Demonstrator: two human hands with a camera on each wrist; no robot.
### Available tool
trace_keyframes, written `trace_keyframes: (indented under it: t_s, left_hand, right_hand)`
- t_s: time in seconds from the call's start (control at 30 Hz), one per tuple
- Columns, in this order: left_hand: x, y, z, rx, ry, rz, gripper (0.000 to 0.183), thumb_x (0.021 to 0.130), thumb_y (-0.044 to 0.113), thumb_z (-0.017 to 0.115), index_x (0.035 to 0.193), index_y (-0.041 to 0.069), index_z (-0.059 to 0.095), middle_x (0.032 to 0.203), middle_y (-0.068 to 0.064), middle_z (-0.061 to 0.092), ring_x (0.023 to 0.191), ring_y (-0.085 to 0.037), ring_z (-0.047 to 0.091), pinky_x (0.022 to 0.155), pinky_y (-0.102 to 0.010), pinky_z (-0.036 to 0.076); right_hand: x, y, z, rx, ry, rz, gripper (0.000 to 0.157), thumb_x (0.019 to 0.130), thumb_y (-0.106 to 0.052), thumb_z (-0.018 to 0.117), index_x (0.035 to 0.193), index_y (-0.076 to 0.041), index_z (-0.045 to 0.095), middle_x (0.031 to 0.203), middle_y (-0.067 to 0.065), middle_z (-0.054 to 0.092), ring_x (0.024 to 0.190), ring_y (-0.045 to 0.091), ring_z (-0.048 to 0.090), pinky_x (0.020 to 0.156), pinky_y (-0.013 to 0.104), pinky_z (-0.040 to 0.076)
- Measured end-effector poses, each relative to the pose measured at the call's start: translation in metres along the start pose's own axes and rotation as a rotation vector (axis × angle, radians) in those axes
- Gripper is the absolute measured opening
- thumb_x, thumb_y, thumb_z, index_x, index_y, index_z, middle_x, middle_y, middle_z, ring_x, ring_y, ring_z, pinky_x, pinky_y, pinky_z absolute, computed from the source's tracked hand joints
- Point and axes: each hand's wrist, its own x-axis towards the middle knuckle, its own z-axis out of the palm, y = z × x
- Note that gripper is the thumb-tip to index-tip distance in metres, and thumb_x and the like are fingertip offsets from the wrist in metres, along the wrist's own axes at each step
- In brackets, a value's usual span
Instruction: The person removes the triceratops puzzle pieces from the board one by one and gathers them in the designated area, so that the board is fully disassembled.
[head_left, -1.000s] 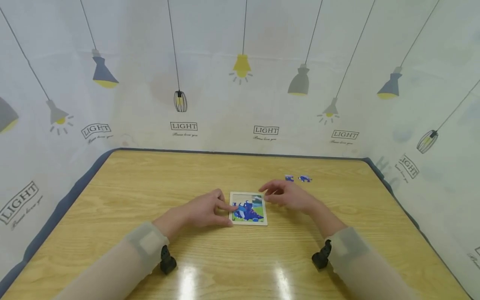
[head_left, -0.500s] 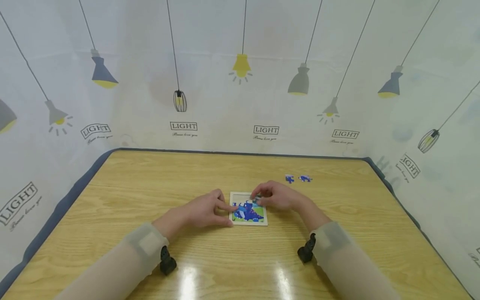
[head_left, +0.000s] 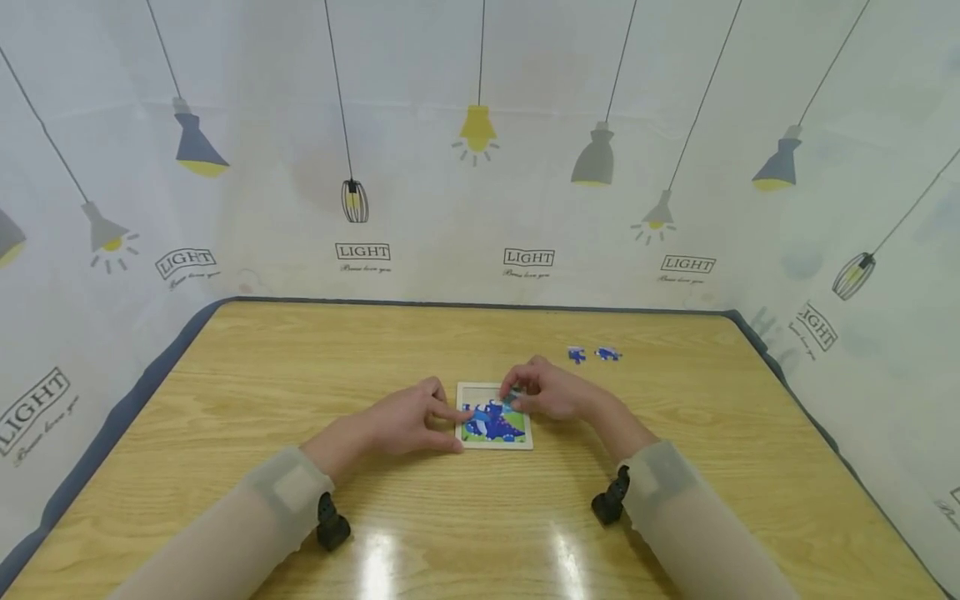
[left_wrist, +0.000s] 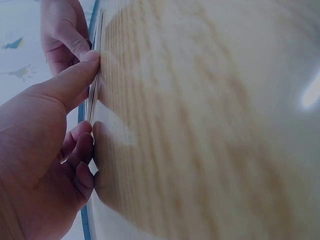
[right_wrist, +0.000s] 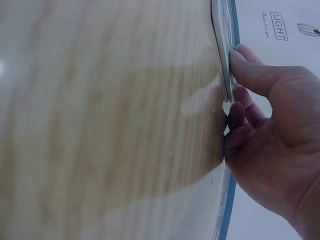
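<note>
A small jigsaw puzzle (head_left: pixel 491 423) with a blue dinosaur picture lies in a pale square frame (head_left: pixel 495 446) on the table. My left hand (head_left: pixel 405 418) holds the frame at its left side, thumb at the near left corner, index finger on the picture. Over the upper right corner, my right hand (head_left: pixel 551 390) has its thumb and index finger bent together on the corner puzzle piece (head_left: pixel 512 397), mostly covering it. The bare grey backing shows along the top left. In the right wrist view, the right thumb (right_wrist: pixel 245 70) lies on the puzzle's top; other fingers curl beside the frame's edge.
Two loose blue puzzle pieces, one notched piece (head_left: pixel 576 356) and one wider piece (head_left: pixel 608 354), lie behind the right hand. A wood-grain table (head_left: pixel 337 342) ends at a dark blue edge, with a lamp-printed cloth (head_left: pixel 420 192) around it.
My right hand has moved left from beside the frame onto its upper right corner, uncovering a loose piece. The left hand stays on the frame. The head view has shifted slightly.
</note>
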Motion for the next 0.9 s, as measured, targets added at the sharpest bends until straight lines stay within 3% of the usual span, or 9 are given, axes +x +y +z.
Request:
trace_keyframes:
  t_s: [0.33,0.6,0.9]
  left_hand:
    - [-0.0014,0.0014,-0.0011,-0.015,-0.001,-0.003,0.053,0.098,0.052,0.082,0.146,0.033,0.072,0.114,-0.002,0.050,0.094,-0.019,0.047,0.077,-0.032,0.037]
    - [-0.0010,0.0011,0.0002,-0.004,0.001,0.000,0.052,0.098,0.052,0.082,0.146,0.033,0.072,0.114,-0.001,0.050,0.094,-0.019,0.047,0.077,-0.032,0.037]
    - [-0.0027,0.0019,-0.0012,0.006,0.003,-0.004,0.051,0.099,0.051,0.082,0.145,0.034,0.072,0.115,-0.001,0.050,0.096,-0.019,0.047,0.078,-0.032,0.037]
  right_hand:
    - [-0.0013,0.0003,0.0002,0.004,0.025,-0.037,0.015,0.106,-0.014,0.072,0.117,-0.025,0.074,0.124,0.006,0.058,0.111,0.024,0.052,0.098,0.041,0.044]
    - [-0.0018,0.0030,-0.0033,0.059,0.101,-0.021,0.035,0.099,-0.016,0.083,0.130,-0.022,0.067,0.118,0.005,0.064,0.104,0.024,0.058,0.093,0.040,0.050]
    - [-0.0031,0.0078,-0.0080,0.105,0.103,-0.009,0.023,0.102,-0.019,0.079,0.125,-0.020,0.073,0.117,0.005,0.069,0.106,0.023,0.060,0.094,0.037,0.050]
